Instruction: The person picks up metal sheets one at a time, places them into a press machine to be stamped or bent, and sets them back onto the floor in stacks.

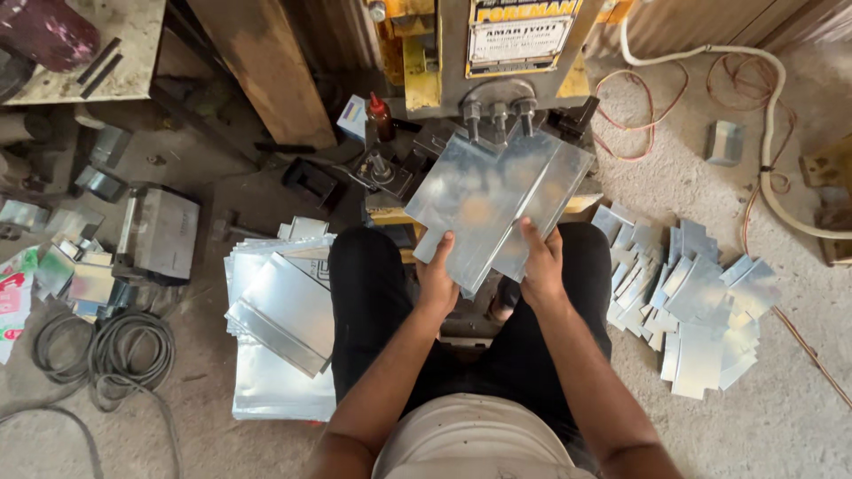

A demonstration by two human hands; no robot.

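Two hands: both were on one bent, shiny galvanised steel sheet [493, 200], held in front of the person above the lap.
Left hand [437, 277]: pinched the sheet's lower left edge, thumb on top, fingers underneath and hidden.
Right hand [541, 266]: pinched the lower right edge, thumb on top face, fingers curled under.
Sheet position: tilted, far end up against the punch pins of the grey and yellow press machine [497, 62]; whether it touched the pins could not be told.
Sheet shape: flat panel with a long fold running along its right side.
Person: seated, black trousers [373, 293], knees either side of the press base.
Left stack: pile of large flat silvery sheets [284, 328] lay on the floor just beside the left knee, one folded piece lying across the top.
Right pile: loose heap of small cut silvery metal pieces [692, 302] lay on the concrete floor near the right knee.
Small bottle: dark bottle with a red cap [380, 117] stood on the press bed, left of the pins.
Cable: coiled grey cable [106, 350] lay on the floor far left, well apart from the hands.
Hose: white hose [772, 115] ran along the floor at upper right.
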